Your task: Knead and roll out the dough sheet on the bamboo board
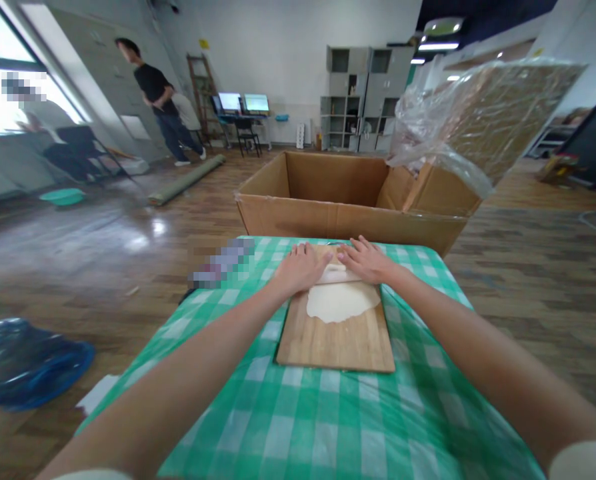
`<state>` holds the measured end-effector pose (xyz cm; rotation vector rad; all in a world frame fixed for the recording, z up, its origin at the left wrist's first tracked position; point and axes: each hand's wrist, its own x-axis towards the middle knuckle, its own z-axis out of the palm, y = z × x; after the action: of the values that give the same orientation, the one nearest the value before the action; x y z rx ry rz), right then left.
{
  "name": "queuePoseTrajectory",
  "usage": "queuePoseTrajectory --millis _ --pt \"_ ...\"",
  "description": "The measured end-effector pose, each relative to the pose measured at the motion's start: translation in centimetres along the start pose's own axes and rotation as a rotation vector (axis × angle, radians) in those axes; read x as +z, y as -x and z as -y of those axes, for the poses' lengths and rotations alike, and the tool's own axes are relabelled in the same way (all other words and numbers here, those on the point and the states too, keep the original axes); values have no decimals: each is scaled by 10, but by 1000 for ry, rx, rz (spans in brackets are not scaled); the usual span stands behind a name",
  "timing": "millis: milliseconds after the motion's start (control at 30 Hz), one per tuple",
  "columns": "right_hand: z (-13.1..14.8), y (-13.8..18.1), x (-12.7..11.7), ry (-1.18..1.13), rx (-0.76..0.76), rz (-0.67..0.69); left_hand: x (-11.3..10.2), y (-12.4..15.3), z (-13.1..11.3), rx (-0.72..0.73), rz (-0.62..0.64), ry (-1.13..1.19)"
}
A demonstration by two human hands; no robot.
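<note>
A flattened sheet of pale dough with an uneven edge lies on a wooden board. Across its far side runs a whitish cylinder that looks like a rolling pin, its ends partly covered by my hands. My left hand rests flat on the left part of this cylinder, fingers stretched forward. On the right part lies my right hand, likewise flat with its fingers extended and somewhat apart. Whether dough is wrapped around the cylinder, I cannot tell.
The board stands on a table with a green-and-white checked cloth. Just beyond is a large open cardboard box with plastic wrap. A blue plastic bag lies on the floor at left. Two people are in the background at left.
</note>
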<state>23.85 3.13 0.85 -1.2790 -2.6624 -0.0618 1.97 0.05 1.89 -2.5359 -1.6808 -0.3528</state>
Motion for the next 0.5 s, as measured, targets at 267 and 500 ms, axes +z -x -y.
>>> queuePoseTrajectory --millis 267,500 --pt "43 87 -6 -29 -37 -40 9 93 -34 4 -81 -47" --pt "25 60 0 -79 2 8 7 67 -28 -29 -50 -24"
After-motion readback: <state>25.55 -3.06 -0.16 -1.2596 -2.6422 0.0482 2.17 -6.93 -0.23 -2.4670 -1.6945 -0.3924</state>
